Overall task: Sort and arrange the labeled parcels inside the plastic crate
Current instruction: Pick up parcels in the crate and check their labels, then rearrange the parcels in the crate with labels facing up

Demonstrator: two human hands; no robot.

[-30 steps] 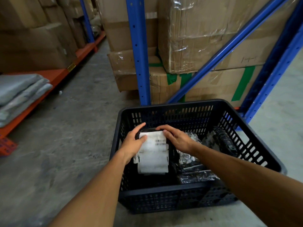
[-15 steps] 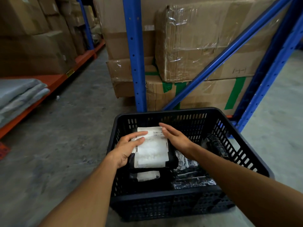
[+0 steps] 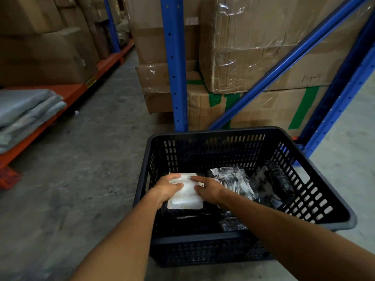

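Observation:
A black slotted plastic crate (image 3: pixel 205 133) stands on the concrete floor in front of me. In its left half lies a black parcel with a white label (image 3: pixel 187 196) facing up. My left hand (image 3: pixel 165 189) grips the parcel's left edge, thumb on the label. My right hand (image 3: pixel 208 189) presses on the label's right side with fingers flat. To the right lie shiny black plastic-wrapped parcels (image 3: pixel 231 178), and a dark parcel (image 3: pixel 278 180) leans against the crate's right wall. More dark parcels sit under my forearms near the front wall.
A blue rack upright (image 3: pixel 174 63) and diagonal brace (image 3: pixel 284 63) rise just behind the crate, with stacked cardboard boxes (image 3: pixel 243 47) behind them. An orange shelf (image 3: pixel 67 98) on the left holds folded grey bags (image 3: pixel 26 112). Bare concrete floor (image 3: pixel 91 159) lies left of the crate.
Both hands lifted the labelled parcel and set it lower in the crate's left half. The view has shifted, so the crate sits lower right in frame.

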